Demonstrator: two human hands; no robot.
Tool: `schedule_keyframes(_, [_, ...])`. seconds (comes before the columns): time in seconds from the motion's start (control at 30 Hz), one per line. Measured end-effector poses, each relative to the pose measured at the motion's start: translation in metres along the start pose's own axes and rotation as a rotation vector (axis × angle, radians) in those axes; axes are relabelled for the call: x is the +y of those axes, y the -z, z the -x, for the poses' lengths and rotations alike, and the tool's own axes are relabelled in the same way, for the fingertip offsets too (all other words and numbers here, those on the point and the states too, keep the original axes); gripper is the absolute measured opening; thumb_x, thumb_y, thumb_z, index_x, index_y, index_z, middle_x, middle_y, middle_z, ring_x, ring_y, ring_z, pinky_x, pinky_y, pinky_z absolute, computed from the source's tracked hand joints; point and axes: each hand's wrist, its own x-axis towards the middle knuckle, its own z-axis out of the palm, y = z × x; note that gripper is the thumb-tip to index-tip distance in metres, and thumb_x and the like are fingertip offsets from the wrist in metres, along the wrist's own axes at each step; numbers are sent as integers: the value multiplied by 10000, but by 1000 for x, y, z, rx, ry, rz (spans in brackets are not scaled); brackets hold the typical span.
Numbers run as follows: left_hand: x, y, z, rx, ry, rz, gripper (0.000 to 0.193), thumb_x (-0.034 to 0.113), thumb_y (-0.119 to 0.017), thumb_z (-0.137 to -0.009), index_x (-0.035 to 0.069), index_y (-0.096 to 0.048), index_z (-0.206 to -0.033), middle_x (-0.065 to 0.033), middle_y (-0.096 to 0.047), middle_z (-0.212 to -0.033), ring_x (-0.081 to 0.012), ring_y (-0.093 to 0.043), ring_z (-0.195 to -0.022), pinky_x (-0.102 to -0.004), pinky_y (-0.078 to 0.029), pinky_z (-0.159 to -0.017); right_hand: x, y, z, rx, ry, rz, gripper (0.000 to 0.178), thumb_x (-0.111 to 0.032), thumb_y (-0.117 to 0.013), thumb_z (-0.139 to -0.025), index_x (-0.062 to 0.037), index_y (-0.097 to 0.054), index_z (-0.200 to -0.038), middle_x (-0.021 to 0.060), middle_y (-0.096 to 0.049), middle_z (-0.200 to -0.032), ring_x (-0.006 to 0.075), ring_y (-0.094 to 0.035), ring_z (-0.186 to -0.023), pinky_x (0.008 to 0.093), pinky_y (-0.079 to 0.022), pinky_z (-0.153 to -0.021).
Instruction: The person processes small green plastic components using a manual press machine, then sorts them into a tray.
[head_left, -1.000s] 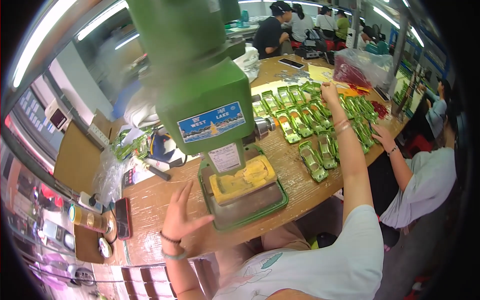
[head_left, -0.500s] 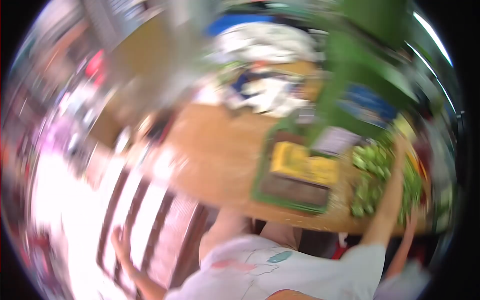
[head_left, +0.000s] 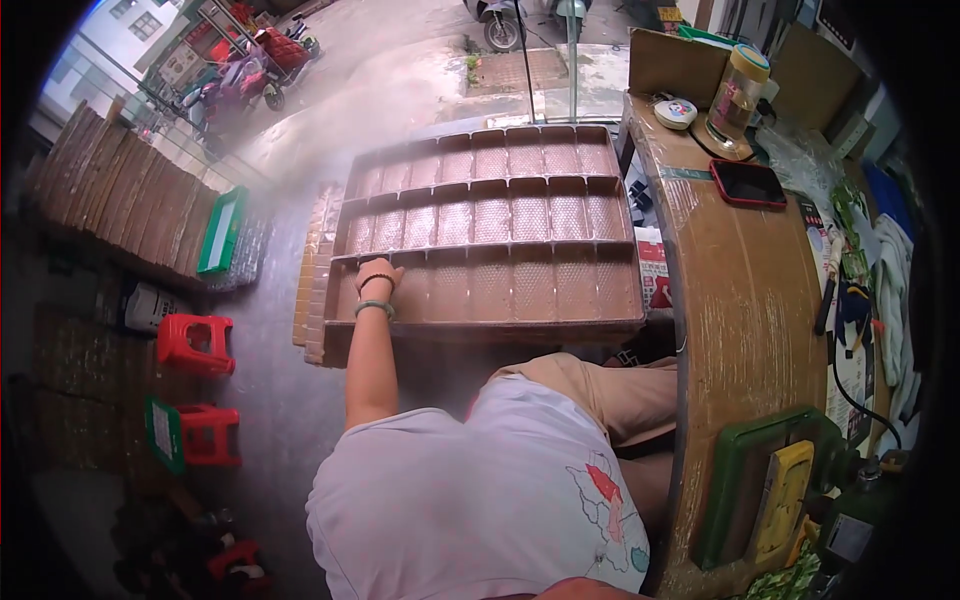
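Ahead, the tray [head_left: 535, 290] is lying left of the table [head_left: 740, 290], and the left hand [head_left: 378, 274] is resting at the left end of its near row. On the table, the bottle [head_left: 738, 95] is standing beyond the phone [head_left: 748, 184], while the block [head_left: 783, 505] is sitting on the base [head_left: 725, 490] nearby. Stools [head_left: 195, 345] are standing left of the tray, with stacked cartons [head_left: 120, 190] rising beyond them.

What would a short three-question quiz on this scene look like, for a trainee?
1. Which hand is at the brown divided tray? A: the right; B: the left; C: both.
2. True or false: the red-edged phone lies on the table.
3. Fill in: the tray shows ___ rows of compartments.

Key:
1. B, the left hand.
2. True.
3. Three.
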Motion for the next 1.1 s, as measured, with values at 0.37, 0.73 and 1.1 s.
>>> schedule_keyframes(0.37, [29, 21, 13, 159, -215, 179, 267, 204, -577, -837, 0, -634, -999, -217, -620, -1070, -360, -607, -980, -436, -492, -853, -40, -66, -55, -52, -27, -469, 309, -263, -449, -972, 7, -588, -1027, 118, -616, -901, 205, -580, -775, 320, -482, -691])
schedule_keyframes(0.73, [198, 72, 290, -1178, -1206, 1231, 192, 202, -542, -926, 11, -535, -928, -36, -590, -748, -112, -620, -598, -243, -539, -487, -88, -179, -164, 1, -136, -570, 497, -27, -660, -732, 22, -512, -1204, 161, -491, -1221, 213, -589, -823, 318, -462, -804])
schedule_keyframes(1.1, [212, 128, 381, 63, -2535, 682, 668, 352, -728, -718, 17, -479, -1240, -159, -584, -1025, -312, -585, -972, -393, -472, -794, -40, -147, -127, 434, -475, -937, 256, -3, -455, -904, 54, -552, -1133, 92, -618, -868, 95, -536, -542, 220, -438, -440])
